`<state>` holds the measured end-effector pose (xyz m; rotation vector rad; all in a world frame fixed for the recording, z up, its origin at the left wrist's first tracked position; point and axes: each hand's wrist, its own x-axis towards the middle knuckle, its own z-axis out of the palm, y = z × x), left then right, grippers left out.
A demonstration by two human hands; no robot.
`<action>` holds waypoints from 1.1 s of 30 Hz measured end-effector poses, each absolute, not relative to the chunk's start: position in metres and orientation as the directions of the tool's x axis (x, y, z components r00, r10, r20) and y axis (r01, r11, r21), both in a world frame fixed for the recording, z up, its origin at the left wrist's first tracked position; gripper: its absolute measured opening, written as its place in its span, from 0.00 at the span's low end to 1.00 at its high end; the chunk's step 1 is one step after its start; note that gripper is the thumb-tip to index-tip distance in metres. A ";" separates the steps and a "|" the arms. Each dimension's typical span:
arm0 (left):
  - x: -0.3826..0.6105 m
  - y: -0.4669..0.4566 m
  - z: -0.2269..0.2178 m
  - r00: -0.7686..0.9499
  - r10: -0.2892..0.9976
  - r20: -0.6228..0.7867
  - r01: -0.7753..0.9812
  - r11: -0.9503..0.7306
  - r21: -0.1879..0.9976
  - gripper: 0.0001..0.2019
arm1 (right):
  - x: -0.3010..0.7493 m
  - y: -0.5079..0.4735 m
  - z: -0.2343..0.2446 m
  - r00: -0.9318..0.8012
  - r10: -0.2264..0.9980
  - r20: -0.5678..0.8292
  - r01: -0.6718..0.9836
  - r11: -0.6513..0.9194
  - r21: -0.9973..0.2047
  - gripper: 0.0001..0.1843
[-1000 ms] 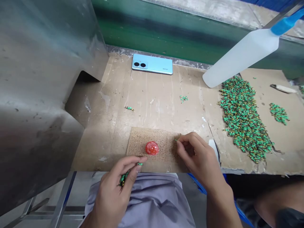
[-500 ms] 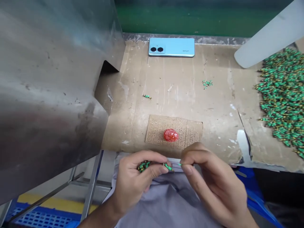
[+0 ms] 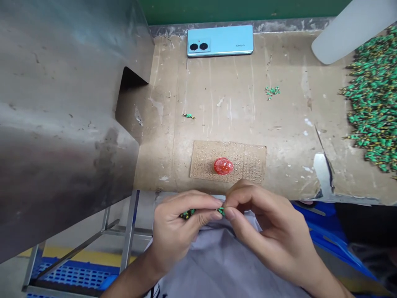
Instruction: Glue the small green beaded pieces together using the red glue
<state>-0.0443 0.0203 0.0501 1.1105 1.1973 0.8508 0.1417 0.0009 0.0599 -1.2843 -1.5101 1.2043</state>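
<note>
My left hand (image 3: 176,231) is closed around several tiny green, black and yellow figurines (image 3: 187,214) in its palm. Between its thumb and forefinger it pinches one small green figurine (image 3: 221,210), which sticks out to the right. My right hand (image 3: 266,227) is closed in a pinch at that figurine's right end, its fingertips touching it. The tiny green piece in the right fingertips is now hidden by them. Just beyond the hands, a shiny red lump (image 3: 223,166) sits on a rectangle of cardboard (image 3: 200,163) dotted with small marks.
A large heap of green figurines (image 3: 378,103) lies at the right. Tiny green pieces (image 3: 272,92) and a single figurine (image 3: 189,116) lie mid-table. At the back are a light-blue phone (image 3: 220,40) and a whitish cylinder (image 3: 350,33). A metal housing (image 3: 68,116) walls the left.
My right hand has moved left with its tiny green piece, closing the gap to the figurine in my left hand. The camera view has shifted slightly, so the table appears higher.
</note>
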 end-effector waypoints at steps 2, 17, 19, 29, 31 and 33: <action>-0.044 0.020 0.050 0.195 0.943 -0.271 0.056 0.265 0.962 0.02 | 0.142 0.001 0.061 -0.169 0.986 -0.006 0.232 0.034 -0.972 0.07; -0.042 0.023 0.042 0.231 0.972 -0.029 -0.010 0.033 0.999 0.02 | 0.147 0.008 0.076 -0.226 0.973 -0.056 0.317 0.019 -0.948 0.07; -0.042 0.022 0.041 0.243 0.970 -0.029 -0.018 0.035 0.999 0.04 | 0.147 0.007 0.077 -0.223 0.972 -0.079 0.339 0.001 -0.941 0.08; -0.041 0.023 0.045 0.246 0.968 -0.050 -0.027 0.059 0.998 0.03 | 0.151 0.006 0.078 -0.281 0.957 -0.074 0.360 0.033 -0.932 0.08; -0.041 0.023 0.045 0.248 0.966 -0.069 -0.026 0.077 0.997 0.04 | 0.150 0.004 0.078 -0.275 0.958 -0.076 0.379 0.035 -0.925 0.08; -0.041 0.023 0.045 0.254 0.964 -0.084 -0.027 0.094 0.995 0.06 | 0.150 0.001 0.077 -0.266 0.961 -0.073 0.407 0.043 -0.912 0.08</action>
